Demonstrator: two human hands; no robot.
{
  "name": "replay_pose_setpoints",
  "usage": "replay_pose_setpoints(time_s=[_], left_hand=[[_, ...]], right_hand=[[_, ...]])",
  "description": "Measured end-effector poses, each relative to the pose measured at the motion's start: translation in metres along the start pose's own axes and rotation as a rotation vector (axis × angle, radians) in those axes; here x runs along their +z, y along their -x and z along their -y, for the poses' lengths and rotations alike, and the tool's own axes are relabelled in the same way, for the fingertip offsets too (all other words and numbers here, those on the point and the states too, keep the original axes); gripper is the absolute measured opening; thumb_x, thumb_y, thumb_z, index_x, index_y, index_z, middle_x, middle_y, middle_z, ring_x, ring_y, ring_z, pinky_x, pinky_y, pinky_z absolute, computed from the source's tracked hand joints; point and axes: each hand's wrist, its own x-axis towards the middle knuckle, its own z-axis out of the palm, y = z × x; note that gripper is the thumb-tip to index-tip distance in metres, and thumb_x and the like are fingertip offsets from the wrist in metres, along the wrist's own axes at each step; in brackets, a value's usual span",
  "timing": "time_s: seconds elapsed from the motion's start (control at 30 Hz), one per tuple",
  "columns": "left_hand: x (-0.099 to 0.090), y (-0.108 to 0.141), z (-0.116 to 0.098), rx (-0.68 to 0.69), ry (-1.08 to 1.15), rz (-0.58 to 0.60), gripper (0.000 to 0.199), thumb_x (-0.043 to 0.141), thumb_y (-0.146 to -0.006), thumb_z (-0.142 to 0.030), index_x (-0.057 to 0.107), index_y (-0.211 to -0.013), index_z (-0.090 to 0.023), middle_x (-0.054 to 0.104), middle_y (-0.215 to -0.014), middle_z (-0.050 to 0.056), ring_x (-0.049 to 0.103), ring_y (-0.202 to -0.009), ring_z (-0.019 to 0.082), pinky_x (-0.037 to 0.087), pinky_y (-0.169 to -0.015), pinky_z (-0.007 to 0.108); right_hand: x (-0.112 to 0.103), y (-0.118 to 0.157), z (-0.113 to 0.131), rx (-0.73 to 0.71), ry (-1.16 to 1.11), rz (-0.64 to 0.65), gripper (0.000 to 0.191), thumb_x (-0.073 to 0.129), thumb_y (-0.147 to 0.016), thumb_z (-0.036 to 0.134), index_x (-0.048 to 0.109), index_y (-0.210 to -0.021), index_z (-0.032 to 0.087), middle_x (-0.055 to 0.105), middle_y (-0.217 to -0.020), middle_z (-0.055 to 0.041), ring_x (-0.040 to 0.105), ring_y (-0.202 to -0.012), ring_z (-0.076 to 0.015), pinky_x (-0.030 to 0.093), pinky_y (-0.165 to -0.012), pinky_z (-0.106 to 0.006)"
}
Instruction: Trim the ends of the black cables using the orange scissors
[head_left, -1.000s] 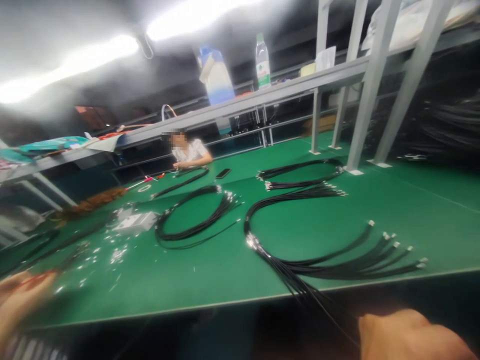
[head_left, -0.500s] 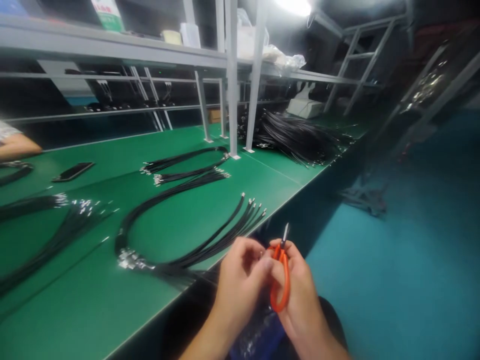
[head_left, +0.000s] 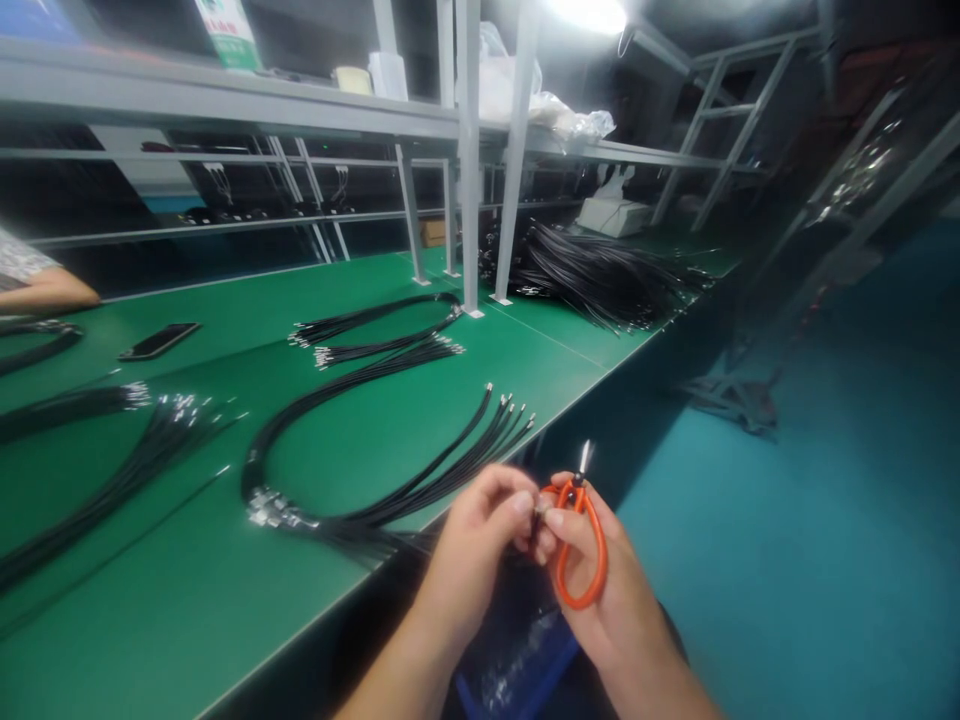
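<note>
Just off the near edge of the green table (head_left: 337, 430), my two hands meet at the fingertips. My left hand (head_left: 487, 520) is closed, its thumb and fingers pinching a small dark piece I cannot make out. Orange-handled scissors (head_left: 598, 560) lie in my right hand (head_left: 600, 560), blades pointing up and away, while its thumb and fingertip touch the same small piece. To the left, a looped bundle of black cables (head_left: 289, 410) with pale connectors rests on the table, its strands running toward my left hand.
More black cables lie at left (head_left: 112, 490) and in a large pile (head_left: 592, 270) behind the shelf posts (head_left: 469, 180). A phone (head_left: 160, 341) is at far left, near another person's forearm (head_left: 56, 290). A blue bin (head_left: 525, 670) sits below my hands.
The scissors have turned and shifted slightly right with my right hand. My fingertips have opened apart a little, showing the small piece between them. The view has shifted slightly.
</note>
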Motion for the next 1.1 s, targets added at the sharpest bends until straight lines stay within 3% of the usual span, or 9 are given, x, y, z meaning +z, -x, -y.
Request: replay_pose_setpoints(time_s=[0.17,0.27,0.33,0.5,0.63,0.77,0.87,0.97,1.1], left_hand=[[-0.004,0.002,-0.002,0.073,-0.074,-0.028,0.009,0.058,-0.085,-0.019,0.055,-0.077,-0.015,0.053,-0.07,-0.003,0.05,-0.06,0.009,0.042,-0.06,0.022],[-0.008,0.001,-0.01,0.098,-0.181,-0.087,0.008,0.055,-0.086,-0.022,0.059,-0.088,-0.016,0.055,-0.073,-0.002,0.05,-0.062,0.01,0.043,-0.062,0.023],[-0.01,0.0,-0.017,0.065,-0.226,-0.058,0.014,0.056,-0.086,-0.025,0.062,-0.094,-0.016,0.057,-0.073,-0.001,0.05,-0.062,0.01,0.042,-0.061,0.022],[-0.009,-0.008,-0.025,-0.124,-0.052,0.158,0.011,0.063,-0.079,-0.025,0.063,-0.079,-0.013,0.058,-0.072,0.002,0.053,-0.056,0.011,0.041,-0.056,0.024],[-0.007,-0.01,-0.019,-0.159,0.1,0.136,0.014,0.07,-0.071,-0.021,0.059,-0.068,-0.013,0.057,-0.079,0.003,0.053,-0.054,0.01,0.041,-0.052,0.024],[-0.009,-0.006,-0.013,-0.074,0.027,0.038,0.01,0.064,-0.076,-0.019,0.058,-0.069,-0.014,0.056,-0.08,0.002,0.051,-0.057,0.009,0.043,-0.056,0.023],[-0.011,-0.001,-0.014,0.117,-0.27,-0.1,0.007,0.057,-0.082,-0.018,0.062,-0.077,-0.016,0.058,-0.089,0.004,0.054,-0.069,0.012,0.045,-0.063,0.024],[-0.012,0.004,-0.018,0.363,-0.653,-0.172,0.019,0.055,-0.082,-0.015,0.069,-0.093,-0.023,0.059,-0.107,0.007,0.058,-0.081,0.017,0.047,-0.071,0.027],[-0.012,0.008,-0.021,0.48,-0.841,-0.233,0.016,0.062,-0.078,-0.018,0.074,-0.082,-0.027,0.063,-0.105,0.007,0.06,-0.083,0.021,0.048,-0.074,0.03]], right_hand=[[-0.001,-0.002,-0.001,0.012,-0.048,0.035,0.02,0.066,-0.072,0.009,0.06,-0.088,0.018,0.062,-0.071,0.0012,0.053,-0.054,-0.0086,0.046,-0.055,-0.02],[0.001,-0.003,-0.001,0.021,-0.066,0.033,0.019,0.066,-0.072,0.009,0.061,-0.088,0.018,0.062,-0.072,0.001,0.054,-0.055,-0.0088,0.046,-0.054,-0.02],[0.003,-0.003,0.0,0.028,-0.059,0.039,0.018,0.066,-0.072,0.009,0.061,-0.087,0.018,0.06,-0.07,0.0015,0.053,-0.055,-0.0089,0.045,-0.053,-0.02],[0.008,-0.002,0.002,0.049,-0.048,0.105,0.017,0.067,-0.07,0.01,0.063,-0.085,0.016,0.057,-0.062,0.0024,0.05,-0.052,-0.0083,0.043,-0.05,-0.019],[0.006,-0.003,0.002,0.054,-0.063,0.129,0.018,0.068,-0.071,0.01,0.065,-0.087,0.017,0.058,-0.066,0.0017,0.05,-0.054,-0.0084,0.043,-0.052,-0.019],[0.003,-0.004,0.001,0.055,-0.085,0.107,0.019,0.066,-0.072,0.009,0.064,-0.087,0.018,0.059,-0.071,0.0006,0.051,-0.056,-0.0092,0.045,-0.054,-0.02],[0.002,-0.004,0.001,0.061,-0.091,0.077,0.021,0.066,-0.071,0.008,0.063,-0.089,0.018,0.061,-0.075,0.0,0.052,-0.056,-0.0091,0.045,-0.054,-0.02],[0.004,-0.003,0.001,0.06,-0.086,0.052,0.022,0.068,-0.07,0.009,0.063,-0.089,0.019,0.061,-0.073,0.001,0.053,-0.056,-0.0091,0.045,-0.053,-0.02],[0.007,-0.003,0.001,0.035,-0.07,0.054,0.021,0.069,-0.071,0.01,0.063,-0.089,0.019,0.06,-0.073,0.0012,0.053,-0.057,-0.0092,0.046,-0.054,-0.02]])
